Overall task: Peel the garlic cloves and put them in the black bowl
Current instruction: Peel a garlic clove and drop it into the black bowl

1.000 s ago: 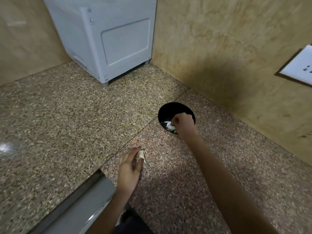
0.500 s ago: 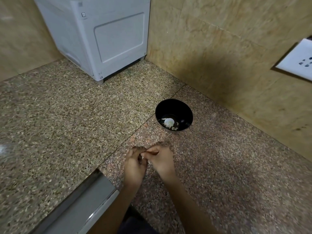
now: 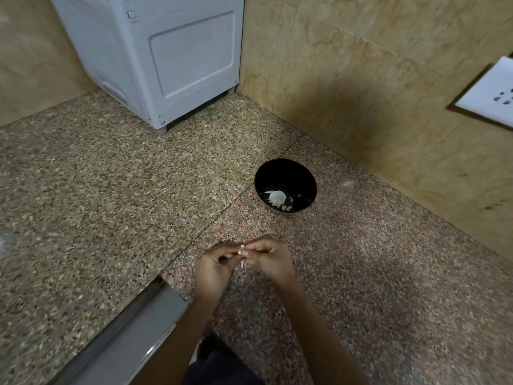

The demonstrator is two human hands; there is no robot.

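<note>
Granite counter [image 3: 111, 218] fills most of the view and serves as the work surface. White appliance [image 3: 166, 65] is pushed into the far corner against the tiled wall [image 3: 361, 79], well clear of the work area. White socket plate [image 3: 488, 98] sits on the wall at right. Grey metal edge [image 3: 125, 337] runs along the near left; can't tell what it belongs to.

Black bowl [image 3: 286, 173] stands upright on the counter, just ahead of the hands and slightly right, probably so a finished clove is a short reach away. White peeled pieces [image 3: 277, 197] already lie in its bottom, so the task looks partly done.

Left hand [image 3: 213, 269] and right hand [image 3: 268, 259] meet fingertip to fingertip above the counter, near the bowl but apart from it. Both have fingers curled in, pinching one garlic clove [image 3: 242, 250] between them. My read: left steadies, right works the skin. A thin pale sliver [image 3: 243, 263] hangs below the pinch, likely loosened skin. The clove is small and mostly hidden by fingers, so I can't tell how much peel remains.
</note>
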